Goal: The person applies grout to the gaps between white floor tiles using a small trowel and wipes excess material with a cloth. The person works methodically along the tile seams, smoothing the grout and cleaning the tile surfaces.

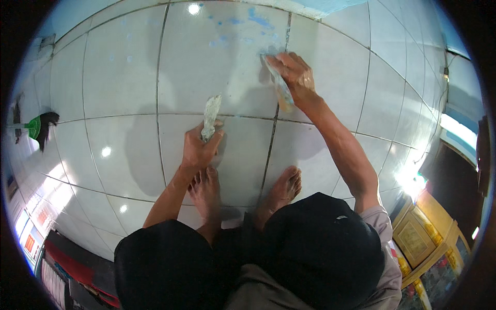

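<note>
Close in front of my feet, my left hand is closed around a narrow, whitish, rough-looking stick-like object. Its upper part stands out of the fist; I cannot tell its exact kind. My right hand, farther forward and to the right, grips a long pale scraper-like tool with a brownish end, blurred by motion. The tool's far tip is at the white tiled floor, beside a dark grout line. Blue paint stains mark the tile just ahead and left of it.
A pale blue wall borders the floor ahead. At the far left lies a green broom head with dark bristles. My bare feet rest on the tiles. To the right are a dark doorway and a yellowish wooden cabinet.
</note>
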A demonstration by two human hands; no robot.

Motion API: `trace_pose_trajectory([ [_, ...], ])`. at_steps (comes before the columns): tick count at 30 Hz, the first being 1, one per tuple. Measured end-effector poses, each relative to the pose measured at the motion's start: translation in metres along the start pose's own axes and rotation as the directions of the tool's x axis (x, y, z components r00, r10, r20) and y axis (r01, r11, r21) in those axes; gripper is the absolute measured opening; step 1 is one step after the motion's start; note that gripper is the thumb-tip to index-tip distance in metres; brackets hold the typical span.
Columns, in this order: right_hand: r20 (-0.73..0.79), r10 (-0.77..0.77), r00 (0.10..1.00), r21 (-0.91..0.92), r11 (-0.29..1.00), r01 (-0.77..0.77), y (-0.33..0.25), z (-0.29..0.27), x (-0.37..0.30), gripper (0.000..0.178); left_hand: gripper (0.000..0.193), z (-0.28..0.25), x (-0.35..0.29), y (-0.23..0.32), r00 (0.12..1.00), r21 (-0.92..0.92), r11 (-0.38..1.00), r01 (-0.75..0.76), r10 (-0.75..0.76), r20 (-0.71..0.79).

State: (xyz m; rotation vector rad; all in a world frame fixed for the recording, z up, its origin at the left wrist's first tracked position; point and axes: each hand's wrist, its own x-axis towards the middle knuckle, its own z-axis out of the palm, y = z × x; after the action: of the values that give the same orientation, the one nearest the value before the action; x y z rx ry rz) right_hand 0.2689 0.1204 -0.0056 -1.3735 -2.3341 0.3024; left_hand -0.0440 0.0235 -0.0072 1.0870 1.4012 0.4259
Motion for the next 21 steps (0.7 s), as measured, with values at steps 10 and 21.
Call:
trace_pose_trajectory([
  [10, 0.053, 0.009, 0.999, -0.075, 0.997, -0.005, 0.010, -0.001, 0.029, 0.052, 0.026, -0.003, -0.001, 0.009, 0.998, -0.024, 0.998, -0.060, 0.060, -0.001],
  [21, 0.093, 0.104, 0.990, -0.022, 0.995, -0.102, 0.013, -0.008, 0.040, 0.051, 0.025, -0.003, -0.001, 0.007, 1.000, -0.058, 0.998, -0.028, 0.028, 0.001],
])
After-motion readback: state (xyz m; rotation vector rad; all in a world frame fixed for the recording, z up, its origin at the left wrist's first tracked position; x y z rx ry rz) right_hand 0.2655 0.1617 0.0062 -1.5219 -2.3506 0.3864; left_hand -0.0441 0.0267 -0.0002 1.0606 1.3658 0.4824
